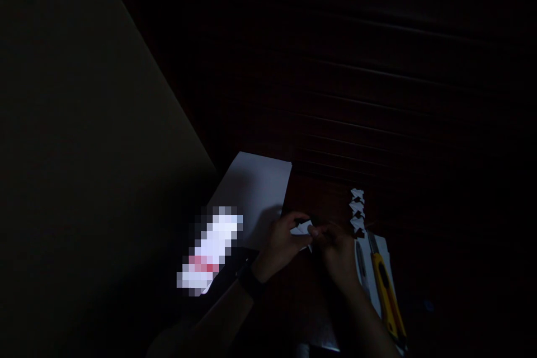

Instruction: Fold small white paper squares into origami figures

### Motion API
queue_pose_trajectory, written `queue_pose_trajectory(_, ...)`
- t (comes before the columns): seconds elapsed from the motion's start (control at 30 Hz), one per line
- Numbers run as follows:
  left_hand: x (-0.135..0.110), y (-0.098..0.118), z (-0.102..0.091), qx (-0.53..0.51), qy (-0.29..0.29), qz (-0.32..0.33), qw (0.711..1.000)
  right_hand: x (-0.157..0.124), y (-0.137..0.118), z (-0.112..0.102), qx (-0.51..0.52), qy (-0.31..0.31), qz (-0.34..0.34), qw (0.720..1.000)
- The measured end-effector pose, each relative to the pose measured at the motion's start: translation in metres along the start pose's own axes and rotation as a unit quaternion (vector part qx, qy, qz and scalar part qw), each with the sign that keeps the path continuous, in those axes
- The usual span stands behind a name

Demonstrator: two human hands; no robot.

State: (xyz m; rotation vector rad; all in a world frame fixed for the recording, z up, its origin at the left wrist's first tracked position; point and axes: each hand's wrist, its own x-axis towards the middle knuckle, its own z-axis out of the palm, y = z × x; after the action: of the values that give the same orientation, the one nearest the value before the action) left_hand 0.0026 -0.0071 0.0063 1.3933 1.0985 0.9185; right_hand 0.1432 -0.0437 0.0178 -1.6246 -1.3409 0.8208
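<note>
Between my two hands is a small folded piece of white paper (302,228). My left hand (282,239), with a dark band on its wrist, grips the paper between thumb and fingers. From the other side, my right hand (338,251) pinches the paper's right edge with its fingertips. Dim light hides most of the right fingers. Several small folded white paper pieces (357,210) stand in a column beyond my right hand. A large white paper sheet (255,190) lies beyond my left hand.
A yellow utility knife (385,291) and a pen (361,260) lie on white paper (381,244) to the right. A bright, pixelated screen-like object (212,251) is at the left, near a pale wall (84,123). The dark wooden surface (306,190) is dimly lit.
</note>
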Motion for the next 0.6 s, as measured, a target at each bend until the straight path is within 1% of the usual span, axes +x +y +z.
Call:
queue_pose_trajectory(0.13, 0.0004, -0.0032, -0.0005, 0.002, -0.010, -0.021, 1.000, 0.0016, -0.0014, -0.0015, 0.010, -0.013, -0.004, 1.000)
queue_pose_trajectory(0.23, 0.0004, -0.0035, -0.0013, -0.004, -0.003, -0.023, 1.000, 0.0038, -0.0019, -0.0042, 0.015, -0.023, 0.001, 1.000)
queue_pose_trajectory(0.43, -0.0005, 0.0000, -0.0020, -0.030, 0.003, -0.024, 0.999, 0.0049, 0.0005, -0.0056, 0.032, -0.007, 0.045, 0.998)
queue_pose_trajectory(0.6, -0.0009, 0.0024, -0.0016, -0.045, 0.002, -0.023, 0.999, 0.0046, 0.0019, -0.0019, 0.030, 0.009, 0.049, 0.998)
